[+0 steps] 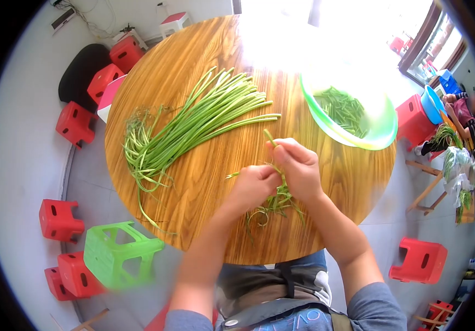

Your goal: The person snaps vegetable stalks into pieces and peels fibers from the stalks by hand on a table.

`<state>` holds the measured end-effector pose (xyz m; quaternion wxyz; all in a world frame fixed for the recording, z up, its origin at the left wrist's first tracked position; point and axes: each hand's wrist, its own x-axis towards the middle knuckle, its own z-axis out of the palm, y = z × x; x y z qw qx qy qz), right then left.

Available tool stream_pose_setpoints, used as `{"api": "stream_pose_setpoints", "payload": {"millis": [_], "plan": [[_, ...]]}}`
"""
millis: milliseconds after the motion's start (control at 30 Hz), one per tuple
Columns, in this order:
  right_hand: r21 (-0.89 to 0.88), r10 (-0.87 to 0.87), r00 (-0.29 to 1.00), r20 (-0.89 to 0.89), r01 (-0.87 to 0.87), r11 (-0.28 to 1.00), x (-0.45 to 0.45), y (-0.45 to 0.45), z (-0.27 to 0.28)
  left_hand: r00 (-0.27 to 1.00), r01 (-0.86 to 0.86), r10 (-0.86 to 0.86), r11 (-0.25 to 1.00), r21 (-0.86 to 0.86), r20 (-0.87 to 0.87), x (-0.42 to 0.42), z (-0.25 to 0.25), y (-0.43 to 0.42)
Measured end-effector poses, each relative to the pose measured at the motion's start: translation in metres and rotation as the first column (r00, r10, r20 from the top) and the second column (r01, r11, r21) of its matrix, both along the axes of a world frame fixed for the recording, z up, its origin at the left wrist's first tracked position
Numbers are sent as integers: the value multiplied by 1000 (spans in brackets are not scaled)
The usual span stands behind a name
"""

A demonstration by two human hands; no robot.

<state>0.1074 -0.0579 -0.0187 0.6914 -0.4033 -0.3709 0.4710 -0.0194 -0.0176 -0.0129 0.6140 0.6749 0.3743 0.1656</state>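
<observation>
Over the near part of the round wooden table, both my hands are closed close together. My right hand (299,165) pinches a green garlic scape (269,135), whose end sticks up past the fingers. My left hand (255,187) is just left of it, fingers curled on a thin green stem (232,175) that pokes out to the left. Below them lies a small heap of curly scape tips (276,205), partly hidden by the hands. A big bunch of long garlic scapes (204,124) is spread at left. At right, a green basin (378,142) holds short cut pieces (341,110).
The wooden table (193,212) fills the middle. Red stools (418,260) and a green stool (119,254) stand around it. At far right a person (460,113) sits near a blue basin (431,106) and more greens (447,137). Strong window glare washes out the table's far edge.
</observation>
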Motion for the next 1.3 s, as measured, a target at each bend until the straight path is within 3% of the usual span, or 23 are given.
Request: {"api": "stream_pose_setpoints", "payload": {"millis": [33,100,233,267,333,367,400,467,500,633,733,833,900,1000,1033,1100,1133,1167,1300], "plan": [[17,-61,998,-26,61,998,2,2,0,996,18,-11,996,85,-91,1,8,-3],[54,-204,977,-67,208,977,12,7,0,999,26,-24,995,98,-22,-2,4,-1],[144,-231,960,-155,253,957,42,0,11,1000,-28,27,995,93,15,-1,6,1],[129,-219,921,-322,272,954,47,-1,15,998,-61,57,993,105,40,1,0,0],[90,-169,758,-630,288,953,57,-1,23,992,-121,128,932,341,3,4,-6,-4],[51,-113,666,-737,222,974,62,-1,24,987,-107,152,874,475,-56,5,-10,-2],[62,-38,661,-749,127,990,59,0,26,976,-83,185,797,599,-111,5,-12,-1],[90,109,633,-767,-63,994,54,-2,30,969,-160,240,770,618,-49,6,-15,0],[154,230,681,-696,-171,973,53,0,24,964,-196,264,755,626,-16,8,-17,1],[-74,11,909,-416,-46,996,44,3,16,985,-62,165,598,799,-47,14,-35,11],[-144,-104,964,-245,69,987,45,9,9,992,67,-103,914,399,70,14,-22,-1],[-191,-149,987,62,158,969,40,17,-1,969,-82,-52,857,508,243,17,-30,-1],[-216,-96,955,281,160,963,35,22,-4,956,-260,144,819,512,256,16,-37,7],[-186,25,824,565,98,978,29,41,-14,905,-424,331,765,485,268,10,-38,16],[-165,27,661,750,148,975,28,49,-15,892,-449,358,766,460,274,8,-38,18],[73,-150,343,927,226,971,35,73,-35,874,-484,386,752,447,295,8,-38,19],[197,-237,166,957,225,954,35,79,-41,868,-495,392,739,457,305,8,-39,18],[202,-227,77,971,244,949,35,82,-44,861,-507,399,722,470,315,6,-40,19],[169,-150,-102,983,208,964,37,86,-44,827,-562,449,662,495,339,5,-47,26]]}}
